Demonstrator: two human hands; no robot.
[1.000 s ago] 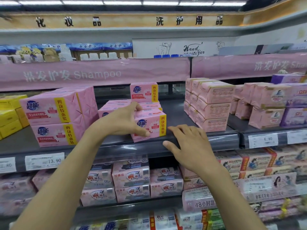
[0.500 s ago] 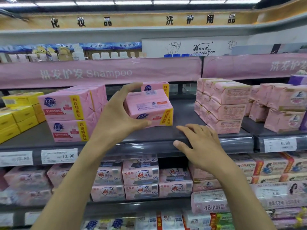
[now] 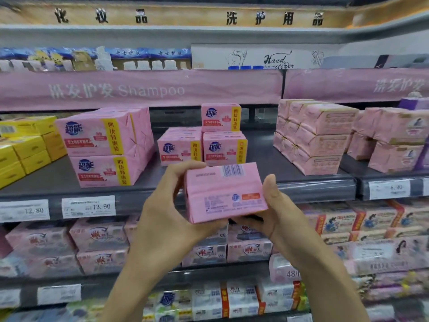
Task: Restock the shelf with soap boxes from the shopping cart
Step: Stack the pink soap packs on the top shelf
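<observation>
Matte yellow boxes (image 3: 22, 149) sit far left, beside stacked pink packs (image 3: 104, 145) in creased, glossy wrap. The left hand (image 3: 169, 212) grips one end of a rectangular pink soap box (image 3: 225, 194), which is held barcode up in front of the shelf (image 3: 46, 182) edge. The right hand (image 3: 278, 212) grips the other end. The shelf is dark grey with paper price tags (image 3: 88, 206) under a pink banner (image 3: 139, 89).

I'm standing in a shop, in a supermarket toiletries aisle. The tiered shelf (image 3: 46, 180) is stacked with wrapped soap packs (image 3: 102, 145), and printed price tags (image 3: 88, 206) line its front edge. A pink banner (image 3: 139, 89) reads "Shampoo", and a sign (image 3: 277, 61) behind seems to say "Hand sanitizer".
</observation>
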